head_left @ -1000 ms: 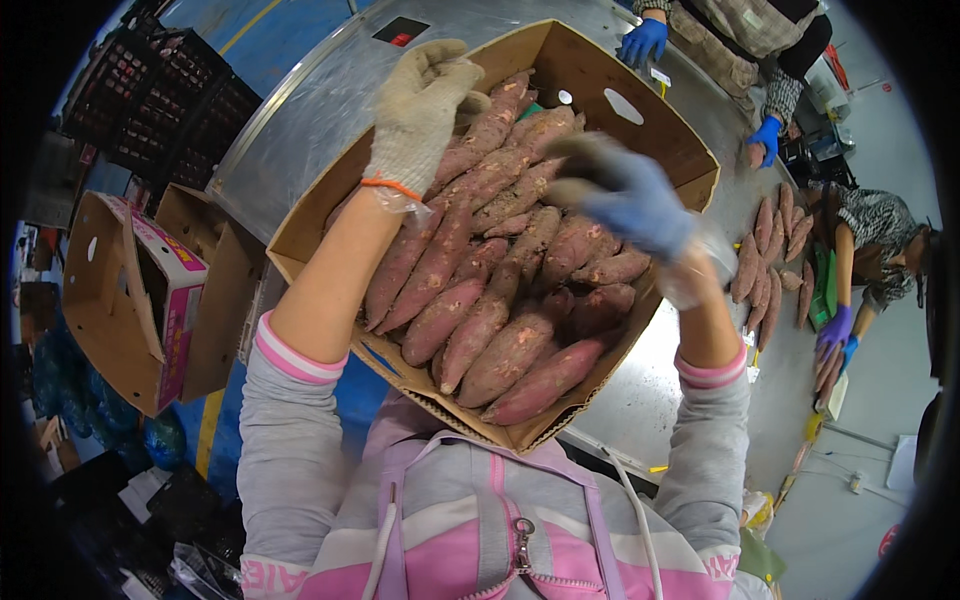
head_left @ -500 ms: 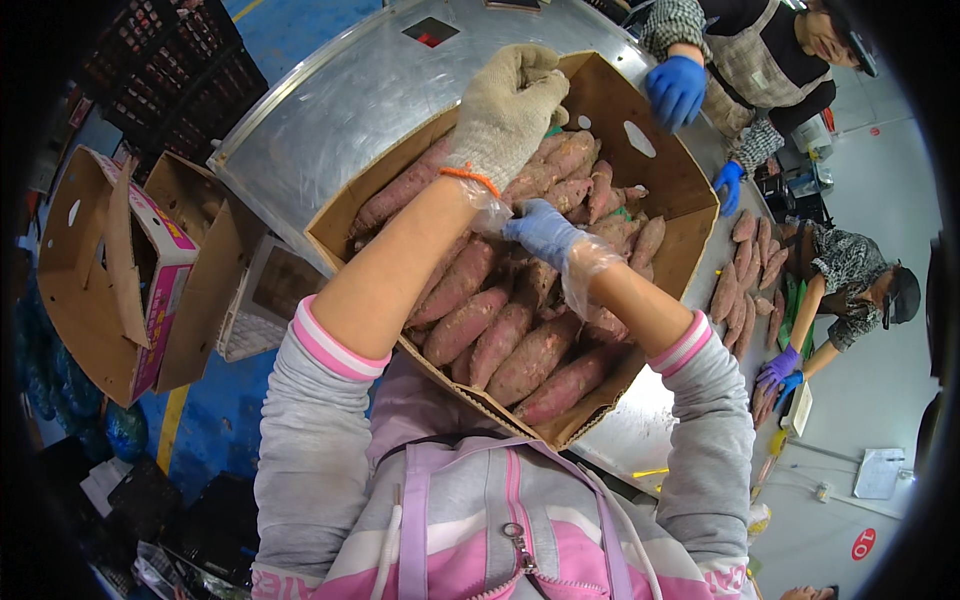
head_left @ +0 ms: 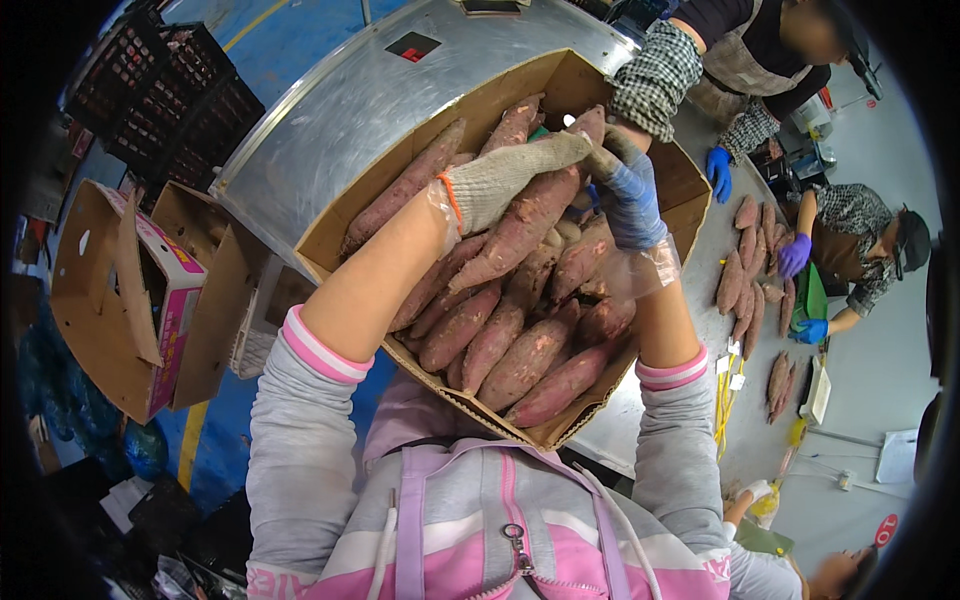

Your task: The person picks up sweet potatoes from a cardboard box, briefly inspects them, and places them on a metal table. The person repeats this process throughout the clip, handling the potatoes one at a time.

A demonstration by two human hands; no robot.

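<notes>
A cardboard box point(head_left: 400, 150) of reddish sweet potatoes point(head_left: 530, 370) sits in front of me. My left hand point(head_left: 520, 175), in a knit glove with an orange band, is closed over a large sweet potato point(head_left: 520, 235) lying slantwise above the heap. My right hand point(head_left: 632, 205), in a blue glove with greyish fingertips, is closed beside that sweet potato's far end. Its fingertips meet those of my left hand, and what they grip is hidden. A co-worker's checked sleeve point(head_left: 655, 80) reaches over the box's far right side; the hand at its end is mostly hidden.
The metal table point(head_left: 330, 130) bears more sweet potatoes point(head_left: 745, 270) at the right, where another person in purple and blue gloves works by a green bag point(head_left: 810, 295). An opened carton point(head_left: 110, 300) and black crates point(head_left: 165, 95) stand at the left.
My left hand has come down onto the large sweet potato. My right hand has moved away from me and to the right. The co-worker's arm now reaches into the box.
</notes>
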